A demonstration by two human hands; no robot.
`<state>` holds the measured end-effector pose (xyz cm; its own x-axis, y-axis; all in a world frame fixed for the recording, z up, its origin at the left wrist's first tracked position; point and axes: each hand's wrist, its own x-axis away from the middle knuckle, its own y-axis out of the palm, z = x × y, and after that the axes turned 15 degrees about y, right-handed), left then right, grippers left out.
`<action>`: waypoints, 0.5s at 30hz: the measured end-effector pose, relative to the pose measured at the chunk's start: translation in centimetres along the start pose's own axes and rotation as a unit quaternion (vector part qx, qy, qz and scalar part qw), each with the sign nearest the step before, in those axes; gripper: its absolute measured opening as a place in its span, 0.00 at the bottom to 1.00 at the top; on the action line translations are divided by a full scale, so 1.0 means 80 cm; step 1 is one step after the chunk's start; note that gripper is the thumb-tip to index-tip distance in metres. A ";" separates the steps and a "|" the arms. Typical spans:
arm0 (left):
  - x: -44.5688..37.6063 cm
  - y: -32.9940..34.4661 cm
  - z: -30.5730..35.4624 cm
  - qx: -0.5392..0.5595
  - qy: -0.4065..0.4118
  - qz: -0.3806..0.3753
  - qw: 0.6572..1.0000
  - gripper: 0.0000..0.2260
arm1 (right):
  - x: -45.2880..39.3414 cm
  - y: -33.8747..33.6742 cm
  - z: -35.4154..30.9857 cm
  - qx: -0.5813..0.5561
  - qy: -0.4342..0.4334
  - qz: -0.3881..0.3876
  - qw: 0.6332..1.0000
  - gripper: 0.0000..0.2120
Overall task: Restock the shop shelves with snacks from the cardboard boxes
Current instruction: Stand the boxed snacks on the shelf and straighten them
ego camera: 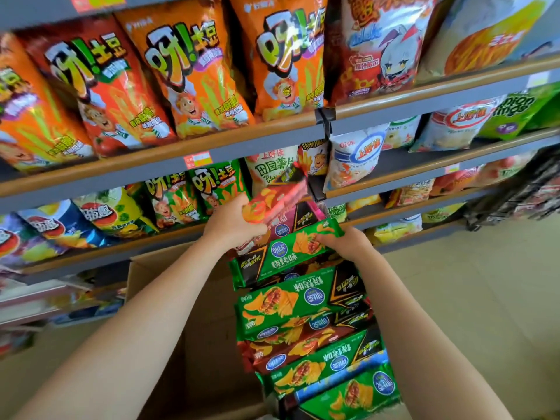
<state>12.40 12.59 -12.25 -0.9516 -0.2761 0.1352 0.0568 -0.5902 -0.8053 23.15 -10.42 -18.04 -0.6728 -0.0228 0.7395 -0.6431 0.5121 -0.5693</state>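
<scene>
Snack packs (306, 301) fill cardboard box (169, 268) below grey shelves (169, 165).

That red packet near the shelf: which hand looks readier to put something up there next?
Probably the left hand. It grips the red packet, raised at the shelf edge. The right hand holds a green packet lower, above the cardboard box.

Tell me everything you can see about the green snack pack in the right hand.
The green snack pack is a long, flat, glossy foil-like wrapper with a black triangular panel, a blue round logo, white characters and a picture of chips with grilled meat. It lies tilted, its right end higher, above the cardboard box and similar packs. The right hand grips its right end; the left hand, beside it, holds a red pack.
</scene>
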 end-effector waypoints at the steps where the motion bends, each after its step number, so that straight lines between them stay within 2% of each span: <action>1: 0.002 -0.010 0.001 0.073 -0.043 -0.004 0.996 0.30 | -0.002 0.001 -0.001 -0.010 -0.002 -0.004 1.000 0.34; 3: 0.012 -0.027 0.002 0.226 -0.105 -0.039 0.968 0.45 | 0.000 -0.001 -0.005 -0.022 -0.001 -0.015 1.000 0.37; 4: 0.018 -0.030 0.000 0.300 -0.116 -0.060 0.945 0.49 | 0.002 -0.002 -0.008 -0.022 -0.002 -0.019 1.000 0.38; 6: 0.031 -0.033 -0.009 0.428 -0.105 -0.098 0.892 0.47 | 0.002 -0.006 -0.010 -0.016 -0.002 -0.014 1.000 0.41; 9: 0.043 -0.035 -0.021 0.528 -0.055 -0.138 0.836 0.40 | 0.000 -0.008 -0.012 -0.011 -0.004 -0.006 1.000 0.35; 11: 0.051 -0.038 -0.024 0.582 -0.028 -0.145 0.800 0.41 | 0.001 -0.006 -0.013 -0.022 -0.001 -0.008 1.000 0.33; 13: 0.057 -0.037 -0.027 0.588 -0.029 -0.134 0.797 0.45 | 0.006 -0.004 -0.015 -0.040 0.003 -0.003 0.999 0.34; 15: 0.060 -0.033 -0.030 0.554 -0.072 -0.095 0.824 0.50 | 0.010 -0.003 -0.017 -0.053 0.008 0.002 0.999 0.35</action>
<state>6.99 14.67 -10.86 -0.9340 -0.1385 0.3292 0.2273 -0.9415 0.2488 23.30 -9.43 -16.84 -0.6686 -0.0080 0.7435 -0.5980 0.6000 -0.5314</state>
